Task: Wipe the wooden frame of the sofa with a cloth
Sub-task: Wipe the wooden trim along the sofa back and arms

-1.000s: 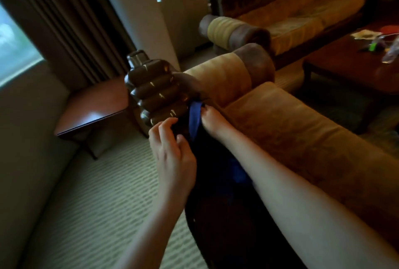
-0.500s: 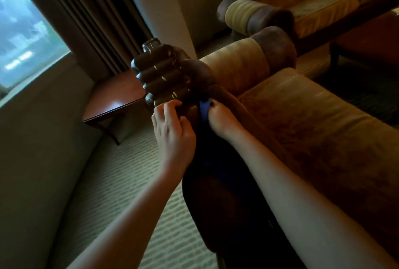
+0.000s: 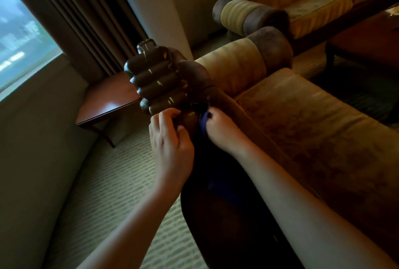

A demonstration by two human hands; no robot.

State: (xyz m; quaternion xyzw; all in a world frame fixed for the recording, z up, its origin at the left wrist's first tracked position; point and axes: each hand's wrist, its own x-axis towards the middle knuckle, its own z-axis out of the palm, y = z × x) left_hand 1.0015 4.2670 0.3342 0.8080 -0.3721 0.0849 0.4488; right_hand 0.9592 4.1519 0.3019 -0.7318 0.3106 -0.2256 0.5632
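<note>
The sofa's dark carved wooden frame [image 3: 159,82] ends in a ribbed, glossy knob at the centre of the head view, and the wood runs down towards me [image 3: 216,225]. A dark blue cloth [image 3: 204,126] lies draped along the top of that frame. My right hand [image 3: 222,130] pinches the cloth's upper end just below the knob. My left hand [image 3: 170,141] curls its fingers over the left side of the frame beside the cloth; I cannot tell whether it holds any cloth. Most of the cloth is lost in shadow.
The tan velvet backrest [image 3: 313,139] and a roll cushion [image 3: 237,67] lie right of the frame. A small wooden side table [image 3: 108,100] stands left, by the curtain [image 3: 82,20] and window. A second sofa [image 3: 302,7] and a dark table [image 3: 367,37] are behind. Carpet [image 3: 108,193] covers the floor.
The view has tilted down and closed in on the knob. Both hands have crept up the frame towards the knob, the right still pinching the cloth.
</note>
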